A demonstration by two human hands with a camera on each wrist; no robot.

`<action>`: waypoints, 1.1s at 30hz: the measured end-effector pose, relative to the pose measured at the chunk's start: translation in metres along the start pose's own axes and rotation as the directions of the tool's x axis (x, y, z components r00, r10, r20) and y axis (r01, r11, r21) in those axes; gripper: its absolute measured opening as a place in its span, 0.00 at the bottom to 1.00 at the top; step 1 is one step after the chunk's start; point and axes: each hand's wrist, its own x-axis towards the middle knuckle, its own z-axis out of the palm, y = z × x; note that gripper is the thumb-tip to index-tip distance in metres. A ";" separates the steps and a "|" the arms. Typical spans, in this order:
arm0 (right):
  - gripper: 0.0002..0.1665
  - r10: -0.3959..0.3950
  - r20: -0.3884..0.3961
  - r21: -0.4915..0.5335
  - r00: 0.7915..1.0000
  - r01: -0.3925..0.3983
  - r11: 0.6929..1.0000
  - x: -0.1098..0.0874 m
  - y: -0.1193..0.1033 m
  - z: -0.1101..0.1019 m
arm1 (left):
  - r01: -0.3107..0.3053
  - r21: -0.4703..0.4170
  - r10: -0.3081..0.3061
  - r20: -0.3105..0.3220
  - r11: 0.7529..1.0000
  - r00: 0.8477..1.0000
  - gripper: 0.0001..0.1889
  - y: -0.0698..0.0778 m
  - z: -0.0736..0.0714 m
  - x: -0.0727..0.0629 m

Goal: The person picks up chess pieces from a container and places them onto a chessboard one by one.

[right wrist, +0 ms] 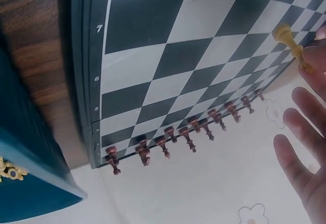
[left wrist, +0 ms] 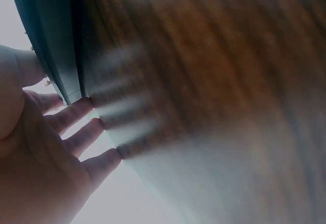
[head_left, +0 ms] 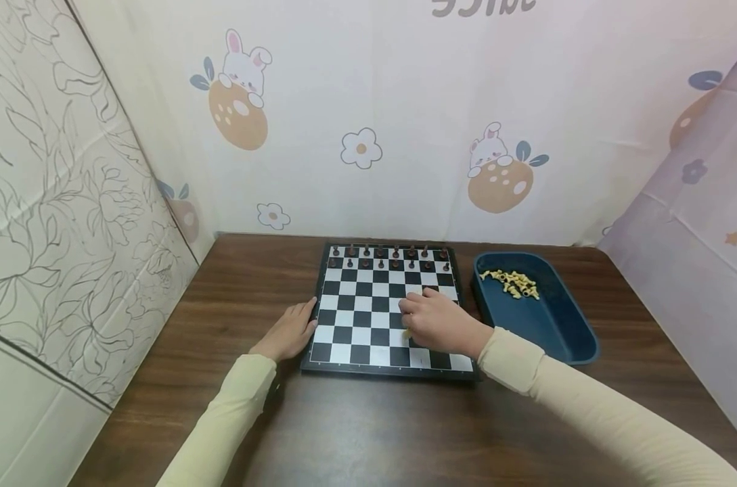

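My right hand (head_left: 439, 322) is over the near right part of the chessboard (head_left: 398, 371). Between its thumb and fingertips it pinches a pale yellow chess piece (right wrist: 287, 35) by the narrow top, the round base close over the squares. The other fingers (right wrist: 303, 127) are spread apart. On the left, my left hand (head_left: 290, 331) rests at the board's side edge, fingers extended and fingertips on the table in the left wrist view. Dark red chess pieces (head_left: 380, 253) stand in two rows along the far side of the board.
Just right of the board sits a deep blue tray (head_left: 547, 331) with a pile of yellow chess pieces (head_left: 517, 284) toward its far end. A brown wood table (head_left: 374, 426) carries everything. Behind it hangs a printed cloth (head_left: 417, 189), and panels flank both sides.
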 end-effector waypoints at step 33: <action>0.08 -0.065 0.052 0.010 0.997 0.064 0.998 0.003 -0.024 0.003 | 0.005 -0.008 -0.005 0.004 1.000 1.000 0.29 0.001 -0.002 -0.001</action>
